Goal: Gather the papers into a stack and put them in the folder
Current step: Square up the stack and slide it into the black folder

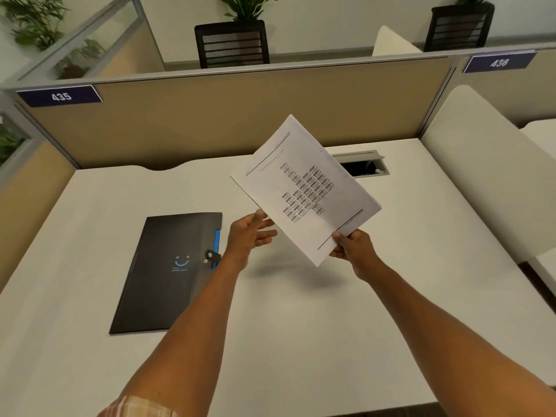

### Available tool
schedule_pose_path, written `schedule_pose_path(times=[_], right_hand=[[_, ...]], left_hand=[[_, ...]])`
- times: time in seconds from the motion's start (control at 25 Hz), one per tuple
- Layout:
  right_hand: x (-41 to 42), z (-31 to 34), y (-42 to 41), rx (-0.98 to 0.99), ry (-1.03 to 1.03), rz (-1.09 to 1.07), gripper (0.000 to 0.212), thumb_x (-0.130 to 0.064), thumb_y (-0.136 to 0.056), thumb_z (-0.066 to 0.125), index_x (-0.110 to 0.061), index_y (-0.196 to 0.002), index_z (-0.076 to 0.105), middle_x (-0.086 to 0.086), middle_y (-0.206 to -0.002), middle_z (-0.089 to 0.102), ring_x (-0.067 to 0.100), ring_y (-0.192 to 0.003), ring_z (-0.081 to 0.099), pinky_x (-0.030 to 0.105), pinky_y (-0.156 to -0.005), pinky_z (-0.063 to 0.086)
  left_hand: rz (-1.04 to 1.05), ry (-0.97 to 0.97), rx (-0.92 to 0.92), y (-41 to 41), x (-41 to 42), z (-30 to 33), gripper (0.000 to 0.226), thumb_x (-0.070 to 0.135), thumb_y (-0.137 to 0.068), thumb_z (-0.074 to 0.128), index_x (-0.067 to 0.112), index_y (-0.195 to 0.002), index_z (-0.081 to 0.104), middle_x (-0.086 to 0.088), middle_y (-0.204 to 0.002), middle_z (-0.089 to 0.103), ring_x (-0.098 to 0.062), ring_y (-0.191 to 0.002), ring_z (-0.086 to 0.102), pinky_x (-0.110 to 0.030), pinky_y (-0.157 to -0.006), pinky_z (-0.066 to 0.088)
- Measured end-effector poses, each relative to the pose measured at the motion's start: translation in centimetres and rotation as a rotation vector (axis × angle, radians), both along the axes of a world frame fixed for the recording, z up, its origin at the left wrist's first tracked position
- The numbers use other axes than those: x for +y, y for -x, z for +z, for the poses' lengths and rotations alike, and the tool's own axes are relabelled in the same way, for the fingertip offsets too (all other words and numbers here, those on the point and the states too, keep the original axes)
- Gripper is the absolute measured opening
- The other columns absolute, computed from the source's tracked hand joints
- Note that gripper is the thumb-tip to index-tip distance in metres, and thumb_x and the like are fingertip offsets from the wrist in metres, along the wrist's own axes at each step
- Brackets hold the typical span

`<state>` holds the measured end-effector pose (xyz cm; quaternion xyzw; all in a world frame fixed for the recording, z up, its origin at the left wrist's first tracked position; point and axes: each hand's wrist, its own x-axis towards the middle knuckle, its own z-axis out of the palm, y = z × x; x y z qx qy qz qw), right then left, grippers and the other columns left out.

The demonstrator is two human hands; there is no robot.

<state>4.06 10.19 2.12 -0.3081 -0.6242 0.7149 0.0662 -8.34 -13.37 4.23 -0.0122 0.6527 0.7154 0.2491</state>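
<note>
from the head view, the right hand (pixel 350 246) pinches the paper stack (pixel 305 188) by a corner above the bench (pixel 301 326); left hand (pixel 251 236) fingers spread beside it. gathering looks done; next, open the shut black folder (pixel 168 272).

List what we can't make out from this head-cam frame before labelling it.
- Papers: head view shows only the top sheet, so the sheet count is hidden; the print is too small to read.
- Left hand: its fingertips meet the papers' edge; contact unclear.
- Folder: closed, its contents are hidden by its cover; the text under the smile logo is too small.
- Cable box: partly covered by the papers.
- Right hand: some fingers hidden behind the papers.
</note>
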Motion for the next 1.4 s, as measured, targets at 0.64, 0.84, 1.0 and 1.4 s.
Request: schedule_pose_path(times=[0.64,0.84,1.0,1.4], right_hand=[[-3.4,2.7,0.8,0.053,0.075,0.086,0.016,-0.015,-0.088,0.067,-0.019,-0.103,0.069,0.006,-0.094,0.075,0.022,-0.08,0.072,0.033,-0.064,0.059],[-3.2,3.8,2.2,-0.026,-0.04,0.307,0.017,-0.026,-0.089,0.066,-0.02,-0.105,0.07,0.009,-0.101,0.076,0.027,-0.08,0.072,0.033,-0.07,0.06],[-4.9,3.6,3.1,-0.005,-0.085,0.488,0.027,-0.031,-0.088,0.069,-0.02,-0.113,0.067,0.002,-0.108,0.076,0.023,-0.094,0.075,0.038,-0.075,0.061],[-6.4,2.0,4.9,0.049,-0.207,0.364,0.013,-0.015,-0.091,0.066,-0.025,-0.099,0.067,-0.003,-0.1,0.075,0.016,-0.083,0.075,0.029,-0.069,0.062]], left_hand=[[-0.026,0.258,0.16,0.8,-7.5,1.2,0.02,0.011,-0.094,0.061,0.002,-0.112,0.064,-0.003,-0.087,0.073,-0.007,-0.063,0.072,-0.019,-0.054,0.056],[-0.24,0.328,0.119,1.1,-11.4,1.9,0.024,0.015,-0.092,0.065,0.006,-0.115,0.065,-0.007,-0.1,0.075,-0.013,-0.075,0.074,-0.022,-0.06,0.058],[-0.38,0.389,0.136,1.0,-12.3,1.6,0.023,0.02,-0.09,0.068,0.01,-0.11,0.068,-0.005,-0.1,0.076,-0.013,-0.076,0.072,-0.022,-0.063,0.057],[-0.01,0.635,0.256,2.4,-13.5,0.8,0.026,0.03,-0.094,0.055,0.01,-0.101,0.07,-0.012,-0.089,0.074,-0.017,-0.063,0.062,-0.029,-0.058,0.052]])
